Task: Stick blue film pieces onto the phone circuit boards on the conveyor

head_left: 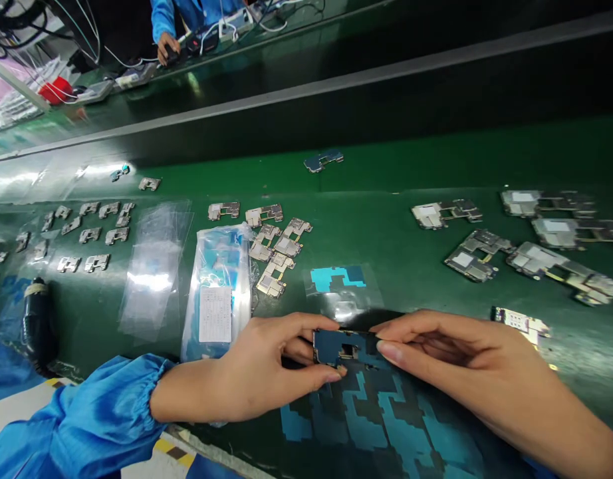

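Note:
My left hand (266, 372) and my right hand (451, 359) meet over the near edge of the green belt. Between their fingertips they pinch a small dark-blue circuit board (344, 346). The left thumb and forefinger grip its left end, the right fingers press on its right end. Just under it lies a dark sheet with several blue shaped stickers (366, 419). Beyond the board a clear film piece carries one blue sticker (339, 276).
Several metal-shielded boards lie in a cluster (276, 246), in rows at the left (87, 233) and larger at the right (536, 246). A plastic bag with a white label (219, 293) and clear film (154, 266) lie left. Another person's hand (167, 48) works beyond the belt.

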`<state>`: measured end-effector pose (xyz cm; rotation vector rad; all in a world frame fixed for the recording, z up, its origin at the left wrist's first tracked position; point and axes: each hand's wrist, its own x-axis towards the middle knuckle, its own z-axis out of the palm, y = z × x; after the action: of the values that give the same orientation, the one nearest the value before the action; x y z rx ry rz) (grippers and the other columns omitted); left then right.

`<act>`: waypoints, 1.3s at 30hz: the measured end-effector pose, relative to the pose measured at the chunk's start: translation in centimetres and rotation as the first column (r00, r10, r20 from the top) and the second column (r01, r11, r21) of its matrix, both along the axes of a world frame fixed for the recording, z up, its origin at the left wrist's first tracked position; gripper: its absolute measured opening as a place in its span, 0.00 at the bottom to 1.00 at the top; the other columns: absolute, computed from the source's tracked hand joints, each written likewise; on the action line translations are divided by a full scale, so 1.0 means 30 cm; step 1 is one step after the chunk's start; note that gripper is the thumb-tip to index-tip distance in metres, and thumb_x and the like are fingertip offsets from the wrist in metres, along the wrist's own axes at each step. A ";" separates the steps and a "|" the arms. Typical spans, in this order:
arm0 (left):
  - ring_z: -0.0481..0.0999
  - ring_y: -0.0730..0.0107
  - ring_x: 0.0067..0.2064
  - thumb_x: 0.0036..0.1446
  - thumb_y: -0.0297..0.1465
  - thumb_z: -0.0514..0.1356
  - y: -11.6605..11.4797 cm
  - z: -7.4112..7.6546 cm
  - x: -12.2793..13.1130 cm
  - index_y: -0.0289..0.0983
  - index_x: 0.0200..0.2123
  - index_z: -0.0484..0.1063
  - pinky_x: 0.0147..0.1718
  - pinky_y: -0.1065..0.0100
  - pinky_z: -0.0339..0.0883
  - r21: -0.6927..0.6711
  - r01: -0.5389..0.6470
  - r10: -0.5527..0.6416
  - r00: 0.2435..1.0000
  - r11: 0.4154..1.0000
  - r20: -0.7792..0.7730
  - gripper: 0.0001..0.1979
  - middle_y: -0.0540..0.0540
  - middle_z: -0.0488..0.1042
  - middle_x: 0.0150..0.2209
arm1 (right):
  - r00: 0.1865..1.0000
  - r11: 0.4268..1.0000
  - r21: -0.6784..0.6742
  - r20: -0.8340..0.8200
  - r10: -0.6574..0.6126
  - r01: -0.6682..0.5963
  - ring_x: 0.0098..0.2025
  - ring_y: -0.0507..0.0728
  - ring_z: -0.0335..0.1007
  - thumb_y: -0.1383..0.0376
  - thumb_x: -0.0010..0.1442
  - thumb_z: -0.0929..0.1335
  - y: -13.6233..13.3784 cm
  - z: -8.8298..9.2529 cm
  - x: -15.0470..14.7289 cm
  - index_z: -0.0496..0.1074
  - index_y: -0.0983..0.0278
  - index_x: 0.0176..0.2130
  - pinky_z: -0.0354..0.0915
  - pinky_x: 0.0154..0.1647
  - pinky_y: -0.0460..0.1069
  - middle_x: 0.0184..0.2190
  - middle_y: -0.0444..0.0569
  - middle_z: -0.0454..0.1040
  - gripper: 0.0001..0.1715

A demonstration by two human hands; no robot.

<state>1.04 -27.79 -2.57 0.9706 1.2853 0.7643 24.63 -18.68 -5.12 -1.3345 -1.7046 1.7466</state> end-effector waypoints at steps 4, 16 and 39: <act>0.87 0.56 0.43 0.56 0.35 0.72 -0.003 -0.004 -0.005 0.38 0.59 0.75 0.40 0.64 0.82 0.014 -0.004 0.004 1.000 1.000 -0.004 0.28 0.39 0.86 0.41 | 1.000 1.000 -0.023 0.006 -0.017 0.017 0.28 0.56 0.78 0.45 0.52 0.78 -0.004 0.019 -0.014 0.84 0.55 0.30 0.72 0.25 0.45 0.31 0.48 0.84 0.17; 0.87 0.58 0.39 0.54 0.34 0.73 -0.005 0.001 0.001 0.36 0.57 0.76 0.40 0.67 0.81 0.023 -0.023 0.024 0.999 0.999 -0.049 0.27 0.40 0.86 0.37 | 0.999 0.998 -0.056 0.028 0.019 -0.017 0.29 0.56 0.80 0.48 0.52 0.78 -0.003 0.055 -0.027 0.84 0.54 0.29 0.74 0.29 0.44 0.30 0.46 0.84 0.13; 0.87 0.62 0.40 0.55 0.29 0.72 -0.004 0.007 0.003 0.36 0.55 0.76 0.42 0.69 0.83 0.053 -0.027 0.028 0.999 0.998 -0.016 0.24 0.42 0.86 0.40 | 0.994 0.995 -0.030 0.044 0.099 -0.098 0.29 0.58 0.81 0.47 0.57 0.75 0.012 0.030 -0.006 0.85 0.53 0.33 0.75 0.26 0.45 0.30 0.47 0.84 0.15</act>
<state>1.12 -27.91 -2.37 1.0057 1.3008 0.8159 24.44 -18.31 -4.21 -1.3325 -1.8055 1.8129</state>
